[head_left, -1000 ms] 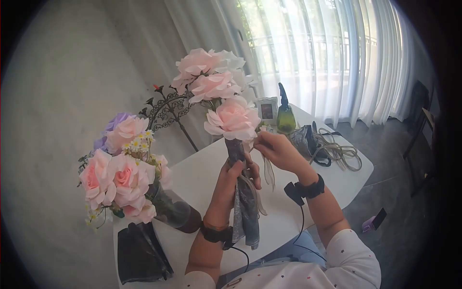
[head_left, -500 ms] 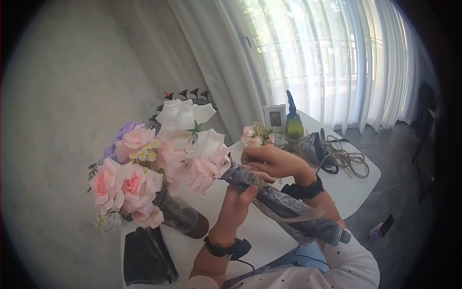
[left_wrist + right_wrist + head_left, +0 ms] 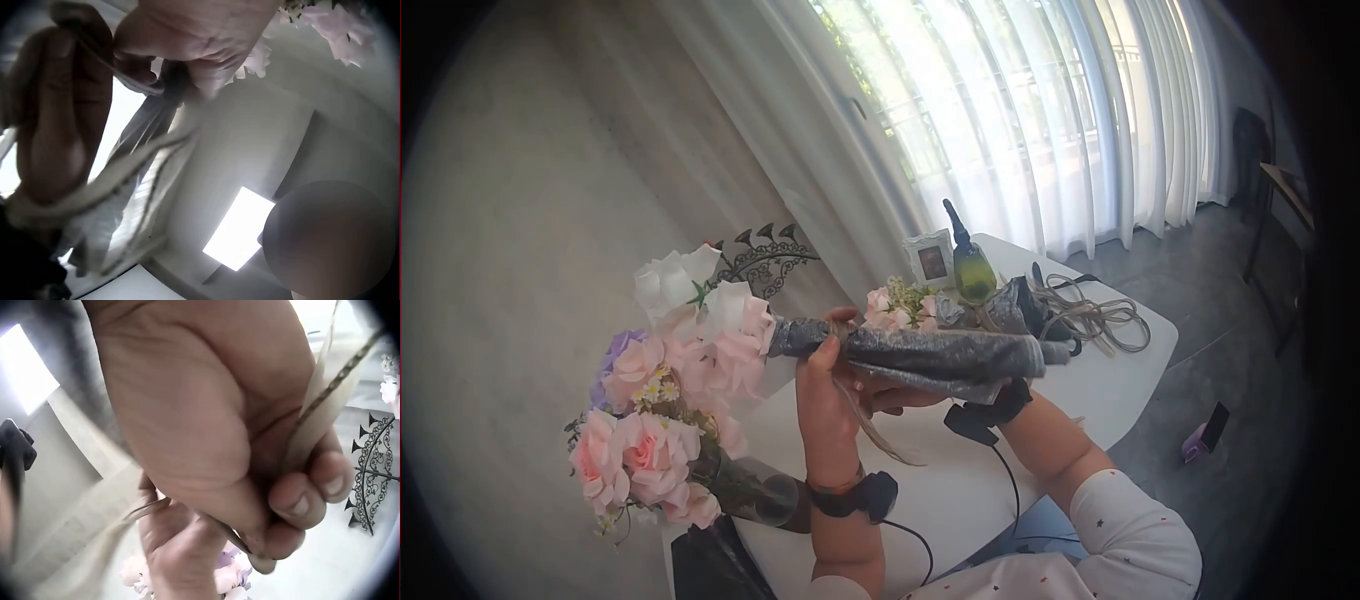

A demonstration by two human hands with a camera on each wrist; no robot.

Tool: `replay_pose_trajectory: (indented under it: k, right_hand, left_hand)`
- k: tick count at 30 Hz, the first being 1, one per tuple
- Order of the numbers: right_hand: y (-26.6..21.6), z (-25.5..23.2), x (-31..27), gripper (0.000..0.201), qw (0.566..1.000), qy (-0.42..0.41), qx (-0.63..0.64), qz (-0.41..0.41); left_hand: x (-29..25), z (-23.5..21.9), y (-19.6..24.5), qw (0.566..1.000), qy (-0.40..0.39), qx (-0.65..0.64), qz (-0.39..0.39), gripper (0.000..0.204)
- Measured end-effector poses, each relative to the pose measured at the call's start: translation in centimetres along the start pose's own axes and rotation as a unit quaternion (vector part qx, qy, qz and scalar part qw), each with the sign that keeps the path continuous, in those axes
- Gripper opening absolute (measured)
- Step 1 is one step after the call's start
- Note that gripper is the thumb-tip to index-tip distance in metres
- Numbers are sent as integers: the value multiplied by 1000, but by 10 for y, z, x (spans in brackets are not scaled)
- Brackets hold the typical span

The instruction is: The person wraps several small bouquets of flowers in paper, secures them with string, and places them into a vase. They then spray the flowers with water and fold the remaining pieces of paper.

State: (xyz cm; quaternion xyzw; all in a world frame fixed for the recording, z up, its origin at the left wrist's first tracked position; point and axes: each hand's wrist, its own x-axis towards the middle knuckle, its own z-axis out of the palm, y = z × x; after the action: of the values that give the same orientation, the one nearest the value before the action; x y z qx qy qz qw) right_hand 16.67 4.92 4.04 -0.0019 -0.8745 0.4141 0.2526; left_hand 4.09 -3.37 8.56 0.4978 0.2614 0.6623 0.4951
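Observation:
A bouquet of pink and white artificial roses (image 3: 735, 325) lies tilted nearly level, blooms to the left. Grey wrapping (image 3: 960, 352) encloses its stems, which point right. My left hand (image 3: 830, 400) grips the wrapped neck just below the blooms, its thumb over a ribbon wound there. One loose end of the pale ribbon (image 3: 887, 446) dangles under that hand. Behind the wrapped stems, my right hand (image 3: 912, 398) is mostly hidden in the head view. The right wrist view shows that right hand (image 3: 187, 406) with curled fingers holding a length of ribbon (image 3: 331, 387).
On the left, a dark glass vase (image 3: 775, 497) with pink and purple flowers leans on the white table (image 3: 960, 490), near black wrapping (image 3: 710, 565). A small flower bunch (image 3: 900, 305), picture frame (image 3: 930, 260), green spray bottle (image 3: 975, 275) and coiled cord (image 3: 1105, 315) stand or lie behind.
The bouquet has swung from upright to nearly level, blooms going left and stems right. My right hand has moved from beside the blooms to behind and under the wrapped stems.

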Motion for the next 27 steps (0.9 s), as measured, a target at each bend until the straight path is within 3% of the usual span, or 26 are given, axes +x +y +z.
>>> replay_pose_trajectory:
  k: [1,2,5,7,8,10,11,12,14,16,18,22,24,26,27]
  right_hand:
    - [1,-2,1,12,996,-57,-56,-43]
    - [4,1,3,16,993,-93,-73,-22]
    - [-18,3,1,13,990,-110,-91,-2]
    - [-34,3,-4,13,987,-58,-119,-92]
    - [-41,0,-7,13,987,-57,-118,-88]
    - [-54,-8,-17,8,985,28,-84,-148]
    - [-56,-15,-23,22,983,24,-133,-126]
    - [-62,-20,-28,22,984,22,-128,-124]
    - [-76,-29,-39,47,982,107,-144,-56]
    - [-85,-42,-46,61,976,119,-174,54]
    - [-74,-46,-47,57,959,191,-199,66]
    - [-46,-48,-36,43,949,161,-258,82]
    - [-34,-41,-24,34,956,73,-259,115]
    - [-26,-27,-10,26,964,39,-243,104]
    - [-26,-23,-4,24,963,15,-253,92]
  left_hand:
    - [15,-8,-8,999,31,27,15,41]
    - [27,-15,-14,996,61,53,30,39]
    - [38,-32,-25,997,66,24,9,34]
    - [37,-37,-29,997,69,22,-2,29]
    - [37,-36,-31,997,69,19,-5,29]
    - [32,-28,-34,990,122,71,-13,25]
    - [30,-36,-32,979,125,161,-23,24]
    - [29,-38,-33,978,130,161,-27,24]
    - [31,-40,-33,983,55,173,5,23]
    - [23,-17,-21,980,93,173,25,26]
    - [11,-7,-5,981,110,157,-41,27]
    - [-1,-18,1,983,67,166,27,37]
    - [-9,-12,4,981,63,170,66,41]
    - [-14,-3,3,978,53,174,103,46]
    - [-15,1,2,955,70,232,170,48]
